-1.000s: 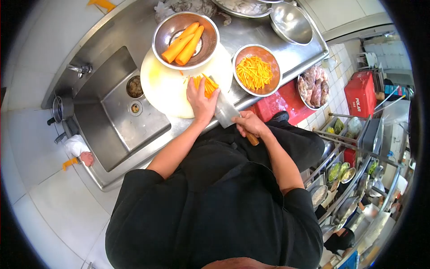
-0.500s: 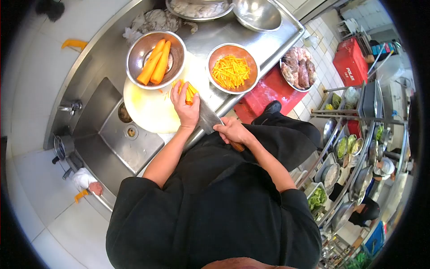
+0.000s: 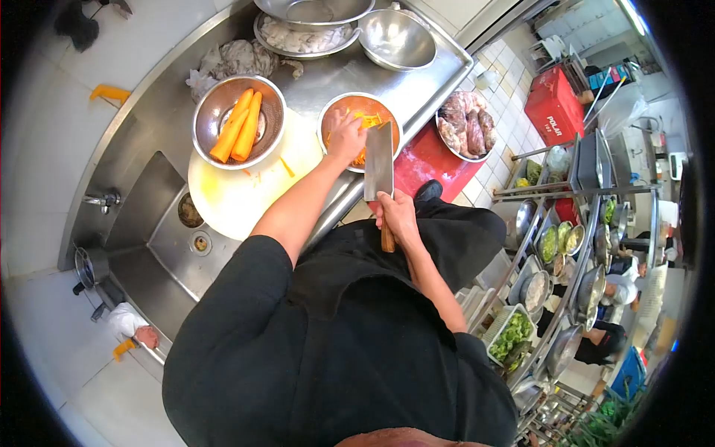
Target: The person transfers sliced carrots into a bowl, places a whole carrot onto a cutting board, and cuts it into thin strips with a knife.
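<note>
Broad wooden-handled cleaver, blade partly in front of a metal bowl of orange carrot strips

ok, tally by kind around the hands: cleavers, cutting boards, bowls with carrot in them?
Cleaver: 1
Cutting board: 1
Bowls with carrot: 2, the left bowl with uncut carrots, the right bowl with cut strips
Total: 4

We've L hand fingers at carrot strips in a bowl; R hand grips a knife, blade fwd of fingers; whole carrots L of L fingers.
</note>
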The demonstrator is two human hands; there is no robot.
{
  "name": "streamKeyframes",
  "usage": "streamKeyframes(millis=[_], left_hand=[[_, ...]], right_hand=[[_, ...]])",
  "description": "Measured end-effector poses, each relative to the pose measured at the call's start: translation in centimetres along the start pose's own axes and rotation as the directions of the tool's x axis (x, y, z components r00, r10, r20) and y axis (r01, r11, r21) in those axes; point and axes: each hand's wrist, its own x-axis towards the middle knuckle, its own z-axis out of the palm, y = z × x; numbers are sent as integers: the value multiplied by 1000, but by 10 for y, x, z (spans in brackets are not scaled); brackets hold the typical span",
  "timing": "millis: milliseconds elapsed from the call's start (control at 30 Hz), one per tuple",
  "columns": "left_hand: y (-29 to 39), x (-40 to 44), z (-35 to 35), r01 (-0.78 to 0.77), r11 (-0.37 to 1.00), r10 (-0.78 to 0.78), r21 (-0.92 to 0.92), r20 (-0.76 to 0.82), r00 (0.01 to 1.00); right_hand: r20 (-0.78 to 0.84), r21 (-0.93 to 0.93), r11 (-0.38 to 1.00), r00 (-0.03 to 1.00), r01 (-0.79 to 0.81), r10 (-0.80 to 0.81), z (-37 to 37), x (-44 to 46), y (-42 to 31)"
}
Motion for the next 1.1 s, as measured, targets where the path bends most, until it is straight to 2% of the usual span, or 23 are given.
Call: streamKeyframes(millis=[33, 133, 167, 267, 300, 400, 467, 533, 600, 633, 733, 767, 867, 900, 1100], left_hand=[[-2, 1, -5, 12, 999, -14, 39, 51, 999], [-3, -5, -30, -4, 966, 6, -257, 6, 1000], [-4, -18, -45, -16, 942, 12, -334, -14, 1000], [-15, -78, -105, 18, 936, -37, -351, -49, 998], [-22, -101, -121, 26, 944, -67, -328, -114, 991], [-53, -157, -157, 117, 981, -152, -154, -245, 958], [-60, -174, -173, 225, 974, -201, 37, -323, 925], [-74, -177, -171, 367, 892, -289, 262, -292, 911], [-86, -168, -167, 496, 751, -414, 435, -274, 868], [-88, -162, -168, 501, 701, -487, 509, -172, 856], [-82, -147, -163, 431, 802, -472, 413, -4, 882], [-81, -150, -153, 354, 848, -378, 395, -18, 926], [-67, -159, -138, 239, 949, -264, 204, 107, 959], [-59, -161, -135, 217, 961, -234, 171, 85, 969], [-39, -164, -123, 341, 928, -318, 149, -157, 935]], right_hand=[[-35, 17, 1000, 999, 6, -5, -3, -2, 5], [-39, 24, 998, 998, 55, -54, -12, -11, 10], [-31, 34, 999, 999, 12, -11, -13, -17, 5], [189, 122, 992, 982, -39, 15, -14, -8, 18], [259, 93, 992, 964, -83, 56, -9, -7, 13], [423, 7, 994, 901, -107, 95, 5, 7, 19], [460, -38, 994, 882, -99, 105, 13, 16, 24], [495, -67, 994, 862, -90, 111, 20, 26, 29], [507, -72, 991, 852, -111, 132, 27, 37, 32], [511, -75, 989, 847, -126, 147, 29, 39, 34], [527, -70, 990, 838, -120, 139, 35, 44, 38], [535, -67, 988, 831, -139, 153, 36, 44, 39], [567, -113, 984, 804, -137, 178, 43, 44, 43], [584, -130, 982, 790, -134, 185, 46, 43, 46], [689, -228, 962, 674, -148, 267, 72, 21, 48]])
